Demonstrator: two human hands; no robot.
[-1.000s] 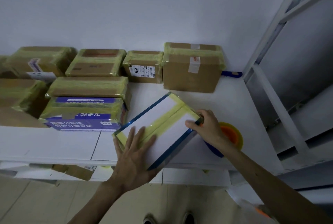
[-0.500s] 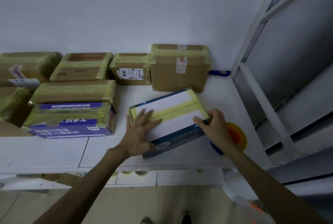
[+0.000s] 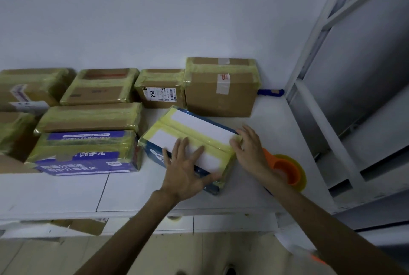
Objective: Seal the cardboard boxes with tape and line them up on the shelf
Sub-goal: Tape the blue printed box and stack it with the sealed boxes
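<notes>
A white-topped, blue-sided box (image 3: 194,130) banded with yellow tape lies on the white shelf (image 3: 265,124), skewed to the row, right beside the purple box. My left hand (image 3: 184,168) presses flat on its near top and front edge, fingers spread. My right hand (image 3: 249,147) grips its right end. A tape dispenser (image 3: 287,172) with an orange core rests on the shelf just behind my right wrist. Several taped cardboard boxes fill the shelf: a tall brown box (image 3: 221,87) at the back, a small labelled box (image 3: 160,87), and a purple box (image 3: 86,153) with a flat brown box (image 3: 90,116) on it.
More taped boxes (image 3: 100,85) line the wall to the left. A blue-handled tool (image 3: 270,92) lies against the wall right of the tall box. A grey metal rack frame (image 3: 314,106) bounds the shelf's right side. Torn cardboard (image 3: 88,226) shows under the shelf edge.
The white-topped box has been pushed back onto the shelf and turned, now close to the purple box. Both hands moved with it; my left hand slid to its front edge.
</notes>
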